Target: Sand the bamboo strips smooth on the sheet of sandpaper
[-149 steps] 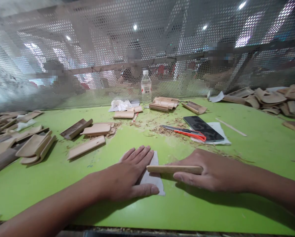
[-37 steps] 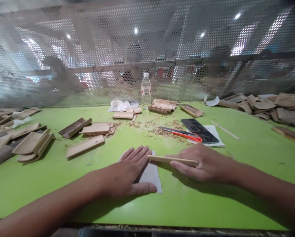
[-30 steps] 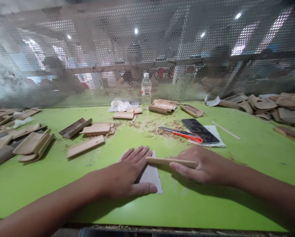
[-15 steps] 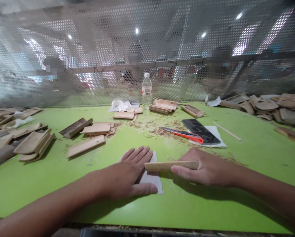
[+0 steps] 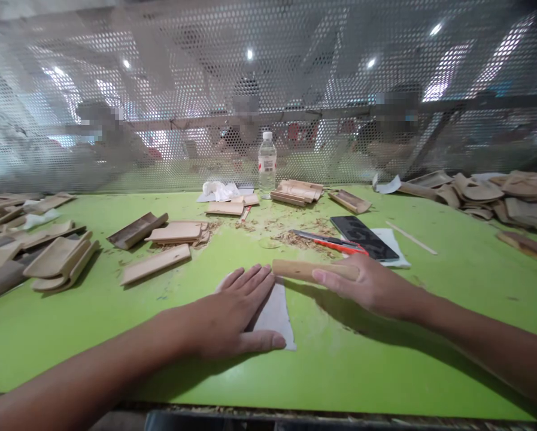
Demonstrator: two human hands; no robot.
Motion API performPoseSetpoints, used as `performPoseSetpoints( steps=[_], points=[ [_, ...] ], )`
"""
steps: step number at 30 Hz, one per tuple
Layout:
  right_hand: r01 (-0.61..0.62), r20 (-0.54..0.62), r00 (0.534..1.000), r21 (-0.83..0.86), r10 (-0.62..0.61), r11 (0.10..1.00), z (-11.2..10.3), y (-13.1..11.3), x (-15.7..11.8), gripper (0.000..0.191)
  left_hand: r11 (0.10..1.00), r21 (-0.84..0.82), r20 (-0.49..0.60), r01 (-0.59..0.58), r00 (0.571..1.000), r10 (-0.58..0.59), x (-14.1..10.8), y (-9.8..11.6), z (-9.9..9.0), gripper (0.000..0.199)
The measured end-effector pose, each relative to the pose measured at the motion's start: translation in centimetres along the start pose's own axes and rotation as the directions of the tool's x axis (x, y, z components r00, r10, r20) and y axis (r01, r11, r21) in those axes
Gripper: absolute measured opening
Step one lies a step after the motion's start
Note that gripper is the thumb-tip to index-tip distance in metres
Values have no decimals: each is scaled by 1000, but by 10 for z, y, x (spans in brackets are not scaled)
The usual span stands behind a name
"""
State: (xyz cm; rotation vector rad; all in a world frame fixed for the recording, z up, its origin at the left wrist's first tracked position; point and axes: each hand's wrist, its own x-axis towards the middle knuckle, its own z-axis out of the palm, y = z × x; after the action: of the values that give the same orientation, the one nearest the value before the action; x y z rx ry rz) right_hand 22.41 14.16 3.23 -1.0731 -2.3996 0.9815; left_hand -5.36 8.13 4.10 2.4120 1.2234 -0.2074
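Note:
My left hand lies flat with fingers stretched on a white sheet, which looks like paper or sandpaper seen from its back. My right hand grips a pale bamboo piece, its thumb along the near side. The piece is held above the table, its left end close to the left fingertips; whether they touch I cannot tell. Behind the right hand lie a red-handled utility knife and a dark phone, the phone resting partly on a white sheet.
Split bamboo pieces lie on the green table, with larger piles at left and right. Shavings are scattered mid-table. A water bottle stands before a perforated metal screen, with people beyond it.
My right hand has moved slightly up and away with the bamboo piece, which has turned to show its broader face. My left hand stays on the sheet.

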Motion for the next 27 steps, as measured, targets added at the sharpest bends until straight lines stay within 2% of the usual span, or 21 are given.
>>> performPoseSetpoints(
  steps=[3,6,9,13,17,27],
  points=[
    [-92,50,995,109,87,990,0,-1,0,56,1000,17,0,-7,1000,7,0,1,-1,101],
    [-112,11,994,95,112,989,1,-2,-1,55,1000,22,19,0,1000,0,0,1,-2,103],
    [-90,3,996,22,90,996,1,-2,-2,55,1000,17,23,4,1000,-4,0,0,0,104],
    [-20,53,998,-49,22,999,3,-3,-3,55,1000,10,-6,-20,1000,20,0,-1,1,103],
    [25,90,996,-61,-19,998,4,-4,-4,52,999,10,-11,-31,999,31,0,-2,1,101],
    [40,115,993,-54,-33,998,4,-4,-5,54,999,1,-5,-42,999,42,1,-4,0,102]
  ],
)
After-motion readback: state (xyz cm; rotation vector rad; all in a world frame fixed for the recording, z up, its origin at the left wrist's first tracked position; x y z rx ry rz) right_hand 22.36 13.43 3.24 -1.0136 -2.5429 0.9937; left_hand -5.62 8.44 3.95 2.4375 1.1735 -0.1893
